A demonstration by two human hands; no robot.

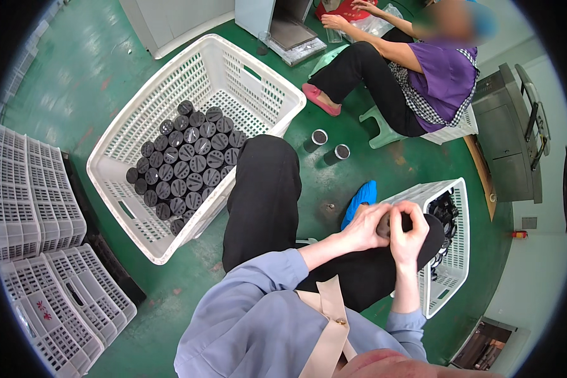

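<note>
My left hand [365, 228] and my right hand [409, 234] meet above my right knee. Between them is a small, dark brownish thing [385, 228], mostly hidden by my fingers, so its kind does not show. My left fingers are wrapped round it. My right thumb and forefinger curl together into a ring against it. Just beyond my right knee stands a white lattice crate [461, 246] holding black round parts [446, 211]. To my left, a larger white crate [230, 66] holds many upright containers with black round lids [196, 164].
Two clear jars with dark contents, a nearer one [341, 152] and a farther one [319, 137], stand on the green floor. A co-worker in purple [444, 82] sits beyond, by a pale green stool [382, 126]. Stacked white crates [38, 189] line the left; a metal cabinet [507, 135] stands right.
</note>
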